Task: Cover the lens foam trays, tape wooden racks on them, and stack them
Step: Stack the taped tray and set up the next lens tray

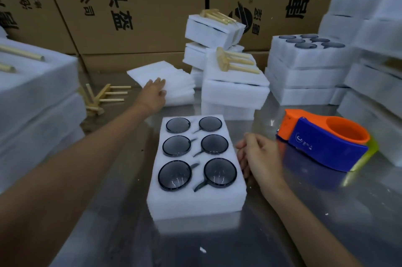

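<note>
A white foam tray sits on the shiny desk, close in front. It has six round holes, and each one holds a dark glass lens. There is no cover on it. The right hand rests against the tray's right side with its fingers loosely curled, holding nothing. Farther back, the left hand lies flat with straight fingers on a pile of thin foam sheets.

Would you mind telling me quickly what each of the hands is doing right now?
Left hand: open, fingers resting on the pile of foam sheets.
Right hand: open, loosely curled beside the lens tray, holding nothing.
</note>
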A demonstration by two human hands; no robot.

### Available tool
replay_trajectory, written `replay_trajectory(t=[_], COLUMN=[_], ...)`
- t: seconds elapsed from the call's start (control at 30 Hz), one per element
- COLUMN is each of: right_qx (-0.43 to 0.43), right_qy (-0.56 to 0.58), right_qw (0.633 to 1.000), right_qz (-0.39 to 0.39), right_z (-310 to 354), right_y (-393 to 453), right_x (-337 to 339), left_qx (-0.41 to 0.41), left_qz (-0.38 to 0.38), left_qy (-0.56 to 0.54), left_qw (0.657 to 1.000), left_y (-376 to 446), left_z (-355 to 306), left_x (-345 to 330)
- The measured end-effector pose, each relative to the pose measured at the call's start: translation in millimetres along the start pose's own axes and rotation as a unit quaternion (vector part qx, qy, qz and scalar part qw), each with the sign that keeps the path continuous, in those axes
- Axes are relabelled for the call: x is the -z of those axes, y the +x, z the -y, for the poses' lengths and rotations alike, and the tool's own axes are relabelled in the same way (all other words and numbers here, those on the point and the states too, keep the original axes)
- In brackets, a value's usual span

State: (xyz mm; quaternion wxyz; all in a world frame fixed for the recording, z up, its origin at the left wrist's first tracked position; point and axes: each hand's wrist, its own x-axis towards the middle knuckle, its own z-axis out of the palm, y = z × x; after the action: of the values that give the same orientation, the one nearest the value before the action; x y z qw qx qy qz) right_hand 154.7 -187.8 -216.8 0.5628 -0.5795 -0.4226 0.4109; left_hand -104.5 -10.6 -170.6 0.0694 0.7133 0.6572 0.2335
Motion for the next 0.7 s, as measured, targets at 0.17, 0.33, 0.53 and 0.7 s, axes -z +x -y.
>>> replay_trajectory(t=[0.17, 0.33, 0.53, 0.7], right_qx=[0.002, 0.009, 0.012, 0.019], right_qy=[0.003, 0.005, 0.003, -0.007], right_qw=[1.000, 1.000, 1.000, 1.000], right_qz=[0.007, 0.009, 0.003, 0.001], right_z=[-1, -2, -3, -2], right_y=[1, 2, 1, -5], right_x=[1, 2, 1, 4], left_qx=[0.021, -0.089, -0.160, -0.193], left_qz=[-0.107, -0.175, -0.158, -0.088], left_qy=[-0.157, -0.193, -0.208, -0.159], left_qw=[0.982, 0.962, 0.952, 0.964], left_y=[-29, -106, -210, -267], left_z=[-3, -28, -49, -58], left_x=[17, 39, 45, 34])
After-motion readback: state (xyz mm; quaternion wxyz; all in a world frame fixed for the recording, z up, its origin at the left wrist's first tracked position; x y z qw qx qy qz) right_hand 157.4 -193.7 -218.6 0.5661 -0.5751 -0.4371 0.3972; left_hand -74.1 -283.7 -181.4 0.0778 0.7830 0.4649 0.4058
